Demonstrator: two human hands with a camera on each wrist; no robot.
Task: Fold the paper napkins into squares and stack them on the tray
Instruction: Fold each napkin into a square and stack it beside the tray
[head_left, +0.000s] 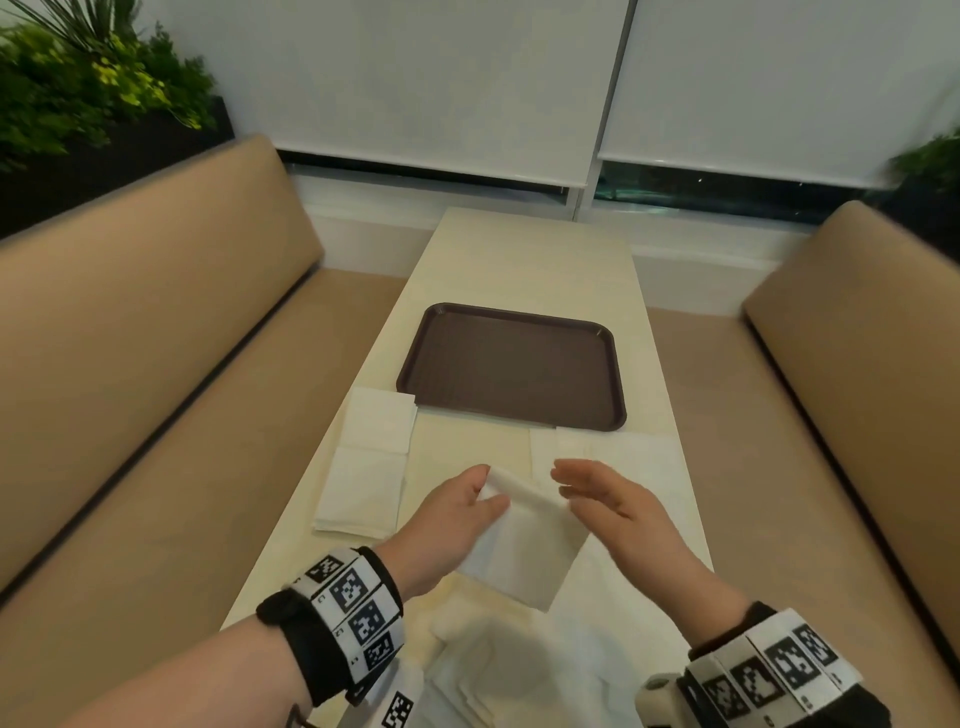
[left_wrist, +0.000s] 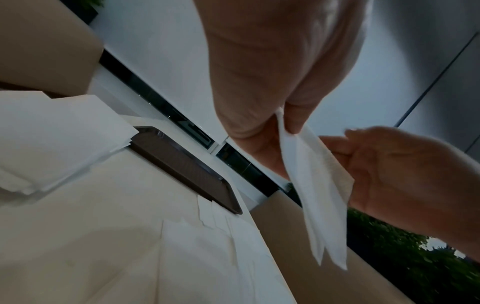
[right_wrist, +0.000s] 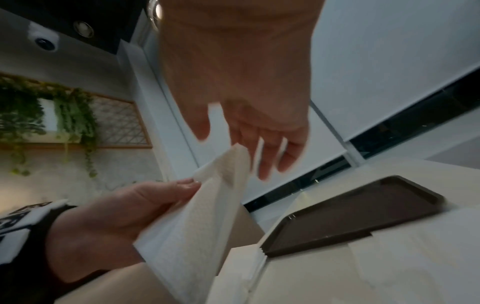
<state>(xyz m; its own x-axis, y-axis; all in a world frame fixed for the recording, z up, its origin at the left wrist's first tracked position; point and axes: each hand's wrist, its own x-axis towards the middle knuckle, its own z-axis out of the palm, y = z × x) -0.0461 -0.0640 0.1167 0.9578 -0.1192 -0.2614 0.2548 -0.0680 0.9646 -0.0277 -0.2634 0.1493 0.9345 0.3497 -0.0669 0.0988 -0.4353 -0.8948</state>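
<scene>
Napkin hangs in the air below our left hand, pinched at its top corner, while our right hand waits open beside it, so it could slip and fall.

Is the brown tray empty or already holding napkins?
Empty. The brown tray shows only bare dark surface; the napkin is pinched in the left hand, off the table.

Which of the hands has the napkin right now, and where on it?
The left hand pinches the napkin at its upper corner, thumb against fingers, letting it hang above the table. The right hand is open beside the top edge, not gripping.
</scene>
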